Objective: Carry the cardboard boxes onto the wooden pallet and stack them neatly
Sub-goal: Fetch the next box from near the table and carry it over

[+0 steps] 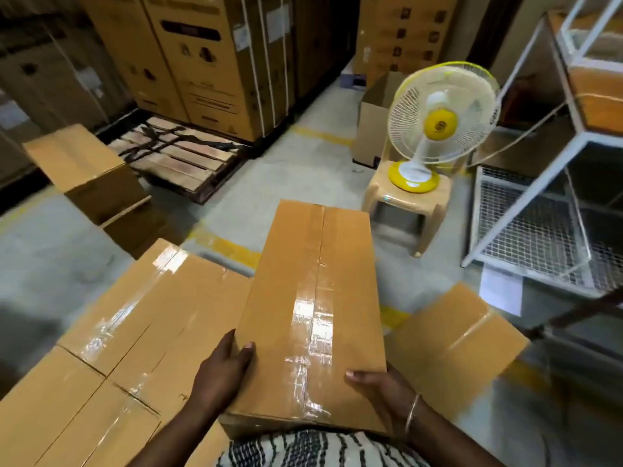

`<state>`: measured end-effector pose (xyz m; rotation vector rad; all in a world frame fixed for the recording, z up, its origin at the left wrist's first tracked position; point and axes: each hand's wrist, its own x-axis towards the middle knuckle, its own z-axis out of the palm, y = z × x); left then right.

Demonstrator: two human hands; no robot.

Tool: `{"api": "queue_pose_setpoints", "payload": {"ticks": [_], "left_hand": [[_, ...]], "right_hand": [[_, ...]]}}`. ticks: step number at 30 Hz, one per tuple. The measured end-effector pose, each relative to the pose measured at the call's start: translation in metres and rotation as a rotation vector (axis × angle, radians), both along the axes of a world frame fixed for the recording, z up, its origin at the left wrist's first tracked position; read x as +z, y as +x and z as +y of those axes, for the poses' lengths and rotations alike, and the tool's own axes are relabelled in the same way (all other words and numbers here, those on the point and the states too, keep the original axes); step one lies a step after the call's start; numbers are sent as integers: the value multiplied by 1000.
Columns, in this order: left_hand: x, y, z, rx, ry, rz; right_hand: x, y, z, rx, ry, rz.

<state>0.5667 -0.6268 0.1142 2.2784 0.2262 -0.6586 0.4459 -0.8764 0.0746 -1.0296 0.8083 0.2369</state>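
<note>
From the head camera, a person holds a long cardboard box (312, 308) in front of the body. It is up off the floor and points away from the person. Shiny clear tape runs down the middle of its top.

The left hand (220, 372) grips the near left side of the box. Its thumb lies flat on top and the fingers curl under the edge. The right hand (381, 387) grips the near right corner the same way, thumb on top. A thin bangle (412, 412) sits on the right wrist.

More taped boxes (141, 325) lie side by side, low on the left, just beside the held box. Another box (455, 338) lies on the right.

The wooden pallet (182, 156) is on the floor far ahead on the left, well apart from the held box. Two stacked boxes (91, 176) stand at its near left side. Tall cartons (209, 62) stand behind it.

A yellow and white fan (438, 126) stands on a plastic stool (408, 200). A white metal rack (546, 197) is on the right.
</note>
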Motion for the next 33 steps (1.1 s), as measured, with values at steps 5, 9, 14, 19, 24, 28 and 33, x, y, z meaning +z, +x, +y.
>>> {"api": "queue_pose_setpoints", "payload": {"ticks": [5,9,14,19,24,28,33], "left_hand": [[20,50,32,79,-12,-71],[30,86,56,112,4,-78],[35,118,72,225,-44,-69],[37,143,73,375,-106,-47],[31,166,61,531,-83,-8],[24,191,29,680,-39,27],[22,214,-38,903,-69,82]], "right_hand": [[2,81,22,178,-103,5],[13,127,43,241,-148,10],[11,177,51,306,-209,10],[12,241,45,434,-219,21],[2,309,35,595,-191,14],[-10,368,12,730,-177,-4],[-13,447,-44,947,-144,-2]]}}
